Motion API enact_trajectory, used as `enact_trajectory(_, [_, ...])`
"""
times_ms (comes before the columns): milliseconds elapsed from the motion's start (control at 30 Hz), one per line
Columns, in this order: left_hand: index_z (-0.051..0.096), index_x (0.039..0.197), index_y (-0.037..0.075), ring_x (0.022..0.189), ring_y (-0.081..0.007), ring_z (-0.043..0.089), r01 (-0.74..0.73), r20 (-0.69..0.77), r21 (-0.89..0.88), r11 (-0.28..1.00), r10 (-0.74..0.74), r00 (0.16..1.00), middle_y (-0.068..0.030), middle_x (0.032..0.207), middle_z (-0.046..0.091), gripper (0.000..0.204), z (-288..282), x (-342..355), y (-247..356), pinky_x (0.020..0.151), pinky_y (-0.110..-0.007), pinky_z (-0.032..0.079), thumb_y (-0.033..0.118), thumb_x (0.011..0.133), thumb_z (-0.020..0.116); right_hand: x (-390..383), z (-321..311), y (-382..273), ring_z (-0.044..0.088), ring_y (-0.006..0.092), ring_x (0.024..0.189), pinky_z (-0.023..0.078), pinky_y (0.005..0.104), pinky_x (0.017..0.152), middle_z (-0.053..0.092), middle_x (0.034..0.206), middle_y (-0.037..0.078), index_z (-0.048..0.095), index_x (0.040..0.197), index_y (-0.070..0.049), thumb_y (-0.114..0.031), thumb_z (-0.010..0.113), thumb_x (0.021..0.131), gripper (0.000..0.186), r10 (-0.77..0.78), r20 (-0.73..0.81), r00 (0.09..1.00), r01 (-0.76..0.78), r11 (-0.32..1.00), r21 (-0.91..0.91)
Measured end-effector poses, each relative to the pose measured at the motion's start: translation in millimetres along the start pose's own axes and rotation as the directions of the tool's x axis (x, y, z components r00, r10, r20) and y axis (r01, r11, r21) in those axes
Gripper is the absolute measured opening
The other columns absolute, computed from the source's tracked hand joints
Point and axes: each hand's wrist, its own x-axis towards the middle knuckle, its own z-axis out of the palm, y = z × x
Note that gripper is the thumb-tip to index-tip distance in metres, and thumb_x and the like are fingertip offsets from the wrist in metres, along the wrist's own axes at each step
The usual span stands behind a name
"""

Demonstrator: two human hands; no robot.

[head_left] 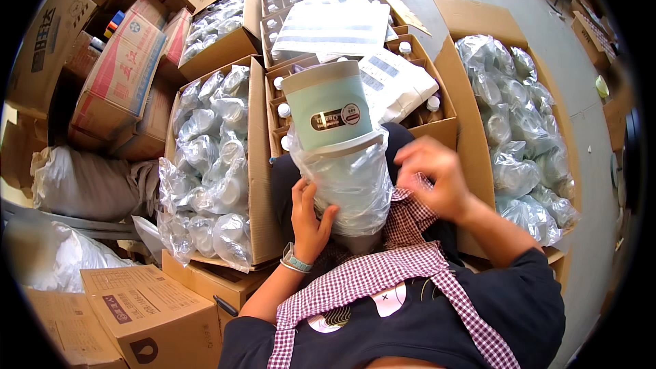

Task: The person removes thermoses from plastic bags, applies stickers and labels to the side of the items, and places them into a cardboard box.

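Observation:
My left hand [311, 215] grips a pale green cup [328, 106] by its lower half, which sits inside a clear plastic bag [352, 181]. The cup's top half with a grey rim and a small label sticks out of the bag, tilted away from me. My right hand [437, 178] hovers just to the right of the bag with fingers bent, near the bag's edge; whether it pinches the plastic is hidden. Both hands are above my lap, over a checked apron [383, 277].
An open carton [256, 164] of bagged cups stands at my left, another carton [471, 137] of bagged cups at my right. Ahead is a divided box [437, 123] with white-capped items and folded leaflets [396, 82]. Closed cartons [154, 314] and stuffed sacks [82, 184] crowd the left.

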Motion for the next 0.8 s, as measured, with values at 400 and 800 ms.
enact_trajectory(400, [0.066,0.115,0.000,0.095,-0.0311,0.064,0.109,0.502,0.091,0.990,-0.140,0.853,-0.0166,0.111,0.066,0.037,-98.0,35.7,27.0,0.085,-0.036,0.053,0.014,0.083,0.079,155.8,6.2,81.2,0.023,0.0304,0.149,0.032,0.0563,0.113,0.029,0.156,0.006,0.033,0.153,-0.027,-0.036,0.084,0.074,0.094,-0.025,0.345,0.938,-0.140,0.885,0.445])
enact_trajectory(800, [0.074,0.102,0.011,0.117,-0.0347,0.060,-0.538,0.241,0.327,0.777,0.482,0.843,-0.0089,0.117,0.067,0.031,-47.7,201.6,99.8,0.099,-0.045,0.047,0.003,0.073,0.078,154.1,18.9,53.8,0.034,0.0300,0.142,0.038,0.0536,0.112,0.037,0.143,0.007,0.038,0.147,-0.023,-0.003,0.077,0.071,0.088,-0.106,0.219,0.970,0.024,0.937,0.349])
